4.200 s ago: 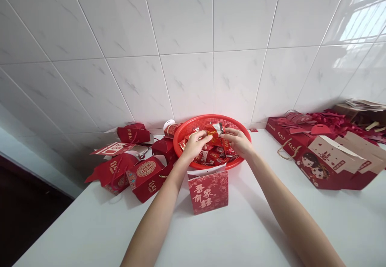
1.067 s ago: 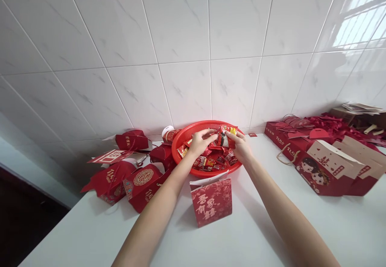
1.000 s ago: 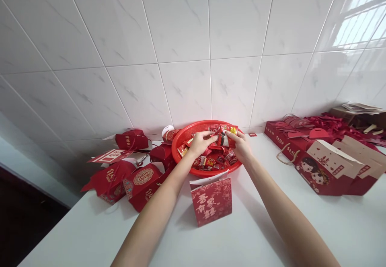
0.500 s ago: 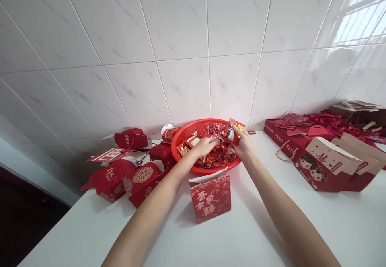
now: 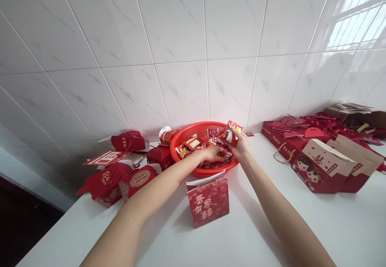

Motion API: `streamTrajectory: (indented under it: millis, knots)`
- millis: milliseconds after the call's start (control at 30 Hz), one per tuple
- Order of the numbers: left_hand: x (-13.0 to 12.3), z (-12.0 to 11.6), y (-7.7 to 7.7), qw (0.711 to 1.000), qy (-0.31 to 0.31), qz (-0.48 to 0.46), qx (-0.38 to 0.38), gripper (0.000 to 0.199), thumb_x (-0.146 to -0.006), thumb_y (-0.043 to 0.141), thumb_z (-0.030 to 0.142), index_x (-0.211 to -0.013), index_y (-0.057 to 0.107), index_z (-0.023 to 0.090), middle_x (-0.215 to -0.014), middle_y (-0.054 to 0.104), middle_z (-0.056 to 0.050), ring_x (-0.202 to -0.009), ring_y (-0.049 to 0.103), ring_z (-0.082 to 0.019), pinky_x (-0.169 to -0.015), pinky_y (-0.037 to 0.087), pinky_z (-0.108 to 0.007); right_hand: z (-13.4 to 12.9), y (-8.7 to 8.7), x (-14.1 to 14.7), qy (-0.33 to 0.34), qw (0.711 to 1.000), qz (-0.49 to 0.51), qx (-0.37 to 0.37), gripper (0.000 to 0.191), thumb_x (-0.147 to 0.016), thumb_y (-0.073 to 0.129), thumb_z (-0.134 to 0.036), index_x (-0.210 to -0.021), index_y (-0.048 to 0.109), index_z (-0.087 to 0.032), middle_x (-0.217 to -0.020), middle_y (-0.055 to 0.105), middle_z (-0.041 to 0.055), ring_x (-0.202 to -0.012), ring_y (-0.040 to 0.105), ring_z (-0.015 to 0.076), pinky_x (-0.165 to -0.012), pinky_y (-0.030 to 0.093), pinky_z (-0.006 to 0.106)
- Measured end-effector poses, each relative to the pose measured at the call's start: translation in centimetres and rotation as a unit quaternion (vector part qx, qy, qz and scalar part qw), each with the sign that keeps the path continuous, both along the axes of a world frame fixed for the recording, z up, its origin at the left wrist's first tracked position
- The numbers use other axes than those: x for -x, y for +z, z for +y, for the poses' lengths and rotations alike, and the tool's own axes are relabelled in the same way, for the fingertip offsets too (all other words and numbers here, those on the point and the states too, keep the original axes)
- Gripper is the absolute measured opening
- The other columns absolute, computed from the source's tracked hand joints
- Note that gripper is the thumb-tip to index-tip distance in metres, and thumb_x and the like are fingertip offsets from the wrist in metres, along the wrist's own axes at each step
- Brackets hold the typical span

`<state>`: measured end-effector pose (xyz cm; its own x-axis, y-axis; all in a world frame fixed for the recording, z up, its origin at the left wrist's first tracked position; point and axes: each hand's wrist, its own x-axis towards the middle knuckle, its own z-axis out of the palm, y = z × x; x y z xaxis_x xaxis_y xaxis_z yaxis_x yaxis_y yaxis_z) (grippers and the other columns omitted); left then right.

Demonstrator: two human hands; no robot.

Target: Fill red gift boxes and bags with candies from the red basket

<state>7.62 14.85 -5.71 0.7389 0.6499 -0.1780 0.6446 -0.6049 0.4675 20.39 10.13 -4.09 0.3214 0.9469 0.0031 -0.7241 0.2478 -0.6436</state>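
The white, grey-veined tiled wall [image 5: 129, 37] rose behind a white worktop [image 5: 169, 239]; a window reflection [image 5: 357, 17] showed on the tiles at upper right. Beyond the worktop, lower left, the area was too dark to make out. One large red box [image 5: 274, 137] with a rope handle lay at the right, two beige-and-red cartons [image 5: 321, 160] beside it. One brown cardboard box [image 5: 380, 118], cut off by the frame edge, stood behind magenta ribbon-like material [image 5: 325, 128]. One red mesh basket [image 5: 189, 132] stood near the wall. Six red gift boxes [image 5: 139, 178] could be counted at the left, some partly hidden by one another and by the forearm. One red carton [image 5: 208, 203] stood upright just in front of the basket. Of the two hands, the right hand [image 5: 242, 146] pinched a red wrapped packet [image 5: 228, 133] over the basket's right side. The left hand [image 5: 213, 153] reached into the basket, fingers bent down; whether it gripped anything could not be told. Numerous loose packets [image 5: 192, 143] lay inside, overlapping and uncountable.
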Motion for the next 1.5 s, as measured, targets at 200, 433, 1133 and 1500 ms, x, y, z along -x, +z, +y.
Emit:
streamTrajectory:
  millis: [200, 433, 1133, 1500]
  knots:
    - [0.3, -0.3, -0.1, 0.998, -0.015, 0.002, 0.056, 0.018, -0.082, 0.064, 0.022, -0.095, 0.077, 0.022, -0.089, 0.074, 0.002, -0.081, 0.065, -0.015, -0.073, 0.045, -0.02, -0.5, 0.4, 0.2, 0.004, 1.0, 0.002, 0.0, 0.019, -0.065, 0.081, -0.02, -0.075, 0.066, -0.018, -0.066, 0.072, -0.0017, -0.06, 0.068, 0.0159, -0.053, 0.057, 0.026]
    - [0.7, -0.9, 1.0, 0.994, 0.001, 0.008, 0.105, 0.018, -0.076, 0.069, 0.033, -0.085, 0.078, 0.02, -0.067, 0.067, 0.002, -0.062, 0.057, -0.014, -0.062, 0.042, -0.023, -0.7, 0.7, 0.3, 0.005, 1.0, 0.007, 0.001, 0.02, -0.062, 0.082, -0.018, -0.073, 0.065, -0.018, -0.065, 0.072, -0.002, -0.059, 0.068, 0.0159, -0.054, 0.058, 0.026]
    - [2.6, -0.6, 2.4, 0.921, 0.122, -0.361, 0.077, 0.052, -0.073, 0.069, 0.064, -0.082, 0.072, 0.013, -0.078, 0.069, -0.005, -0.078, 0.061, -0.02, -0.073, 0.048, -0.03, -1.0, 0.9, 0.1, 0.044, 0.999, -0.005, -0.007, 0.014, -0.066, 0.081, -0.018, -0.071, 0.067, -0.016, -0.067, 0.073, -0.0001, -0.058, 0.067, 0.0151, -0.051, 0.056, 0.023]
    - [6.0, -7.6, 4.3, 0.762, 0.175, -0.604, 0.152, 0.05, -0.07, 0.082, 0.044, -0.112, 0.074, 0.018, -0.117, 0.072, -0.008, -0.108, 0.066, -0.025, -0.093, 0.055, -0.038, -3.2, 3.1, 1.1, 0.138, 0.986, -0.064, -0.071, 0.022, -0.064, 0.085, -0.026, -0.079, 0.071, -0.017, -0.074, 0.075, 0.0017, -0.063, 0.069, 0.0169, -0.054, 0.058, 0.025]
